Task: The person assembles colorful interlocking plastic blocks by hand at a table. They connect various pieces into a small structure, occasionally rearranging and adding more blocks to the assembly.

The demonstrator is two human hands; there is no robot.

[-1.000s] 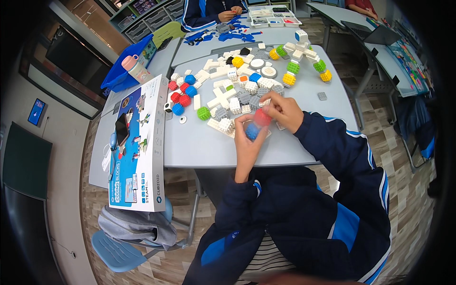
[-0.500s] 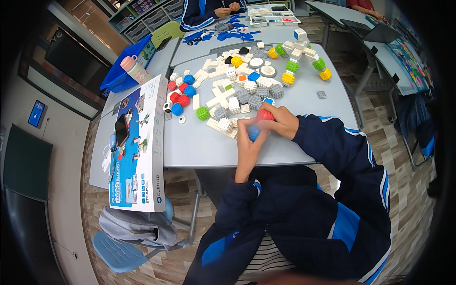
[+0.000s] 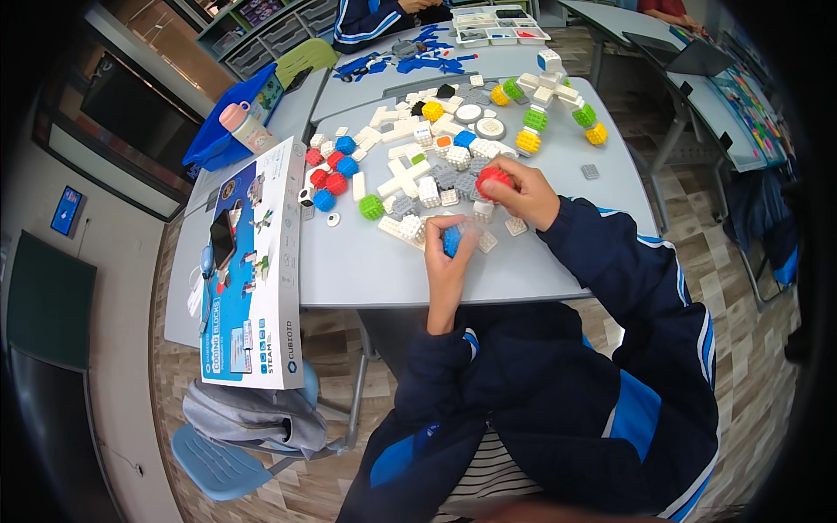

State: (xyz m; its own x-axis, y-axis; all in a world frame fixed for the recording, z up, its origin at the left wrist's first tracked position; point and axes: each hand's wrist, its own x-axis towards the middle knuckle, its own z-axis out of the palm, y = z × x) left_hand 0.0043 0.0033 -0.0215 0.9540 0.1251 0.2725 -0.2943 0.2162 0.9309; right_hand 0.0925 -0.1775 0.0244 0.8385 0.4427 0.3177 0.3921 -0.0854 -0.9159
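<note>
Between the fingers of my left hand (image 3: 447, 270) is a blue studded block (image 3: 452, 241), held low over the table's near side. My right hand (image 3: 528, 195) grips a red studded block (image 3: 494, 182), farther off and to the right, apart from the blue one. A white block (image 3: 482, 209) shows in the gap between my hands, with pale flat pieces (image 3: 516, 227) close by on the table. Just beyond my hands lies a heap of white and grey studded blocks (image 3: 429, 192), with a green block (image 3: 371, 207) at its left.
A jointed figure of white, green and yellow blocks (image 3: 547, 91) stands at the far right. Red and blue blocks (image 3: 336, 183) cluster left, beside a large printed box (image 3: 253, 288). Blue parts (image 3: 436, 65) cover the far table, where another person's sleeve (image 3: 370, 26) shows.
My hands were together with the red and blue blocks touching. They are now apart: the right with the red block has moved up, the left with the blue block slightly left.
</note>
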